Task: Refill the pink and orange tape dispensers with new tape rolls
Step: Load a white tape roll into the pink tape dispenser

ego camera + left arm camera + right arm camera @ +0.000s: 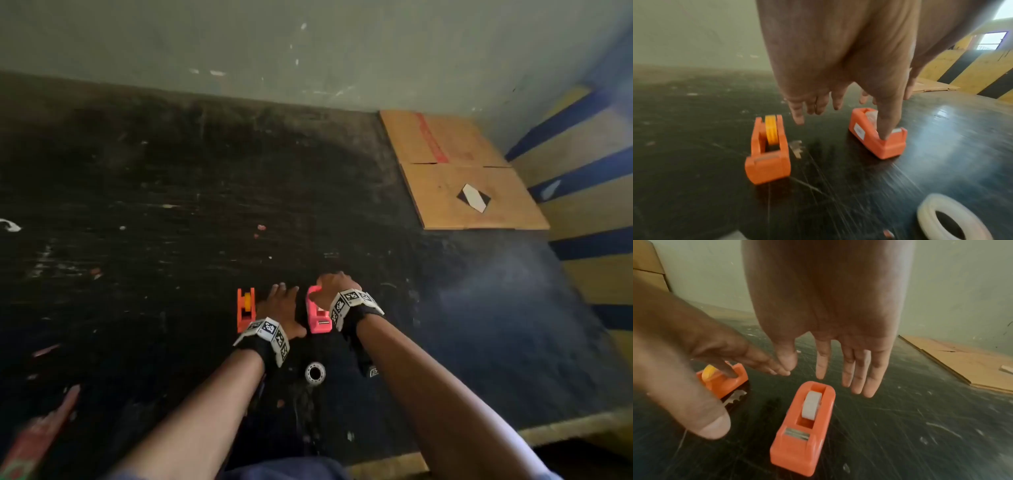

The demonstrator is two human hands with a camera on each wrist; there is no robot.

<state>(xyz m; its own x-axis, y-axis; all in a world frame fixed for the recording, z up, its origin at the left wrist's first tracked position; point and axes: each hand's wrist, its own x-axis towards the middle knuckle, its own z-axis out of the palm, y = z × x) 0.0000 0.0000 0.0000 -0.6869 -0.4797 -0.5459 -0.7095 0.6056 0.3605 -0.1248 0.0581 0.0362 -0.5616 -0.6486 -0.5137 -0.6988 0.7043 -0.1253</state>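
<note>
A scuffed black table (171, 205) carries two tape dispensers side by side, orange (246, 310) and pink (318, 317). A loose tape roll (315, 373) lies nearer, flattened cardboard (462, 178) in the far corner

Head view: you look down and forward from above both forearms onto the dark floor (171, 205), with the wall at the top of the frame and a flat cardboard sheet (472, 192) at the right.
Left wrist view: you look from under the left hand (838, 65) along its fingers, low and close over the floor, towards the orange dispenser (768, 155) and pink dispenser (877, 138).
Right wrist view: you look along the right hand (828, 305), close above the pink dispenser (803, 426), facing the wall.
Shared: both dispensers appear in all three views; the loose tape roll (953, 219) shows in the head and left wrist views only.
</note>
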